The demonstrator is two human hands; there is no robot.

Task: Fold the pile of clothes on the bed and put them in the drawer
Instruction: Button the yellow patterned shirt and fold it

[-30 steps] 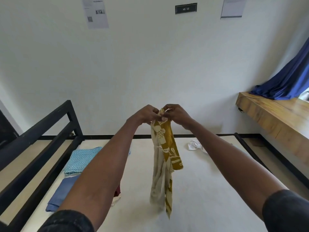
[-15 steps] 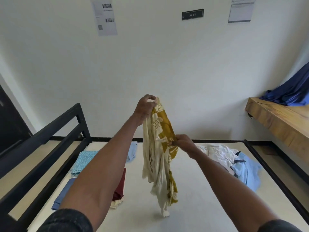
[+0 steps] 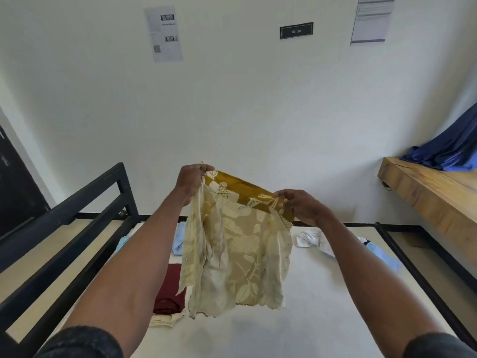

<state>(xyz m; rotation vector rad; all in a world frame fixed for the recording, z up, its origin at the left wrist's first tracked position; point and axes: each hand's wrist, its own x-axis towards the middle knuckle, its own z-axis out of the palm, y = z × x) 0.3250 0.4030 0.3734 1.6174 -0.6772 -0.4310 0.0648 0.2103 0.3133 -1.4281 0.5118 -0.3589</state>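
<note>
Since a moment ago, both hands have spread the mustard floral cloth open above the bed. My left hand and right hand pinch its top edge; that thin grip could slip, letting it bunch.

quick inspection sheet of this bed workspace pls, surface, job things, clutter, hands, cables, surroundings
surface: white mattress in a black bed frame.
job's things: mustard floral garment held up above the mattress, hanging open; folded maroon cloth lying on a cream one at the left; light blue cloth behind them; unfolded white and pale blue clothes at the right. No drawer seen.
clutter: nothing seen.
grippers: left hand and right hand each pinch the garment's top edge, apart.
cables: a dark cable end under the wooden shelf.
surroundings: white wall with papers and a black plate; blue fabric on the shelf.
</note>
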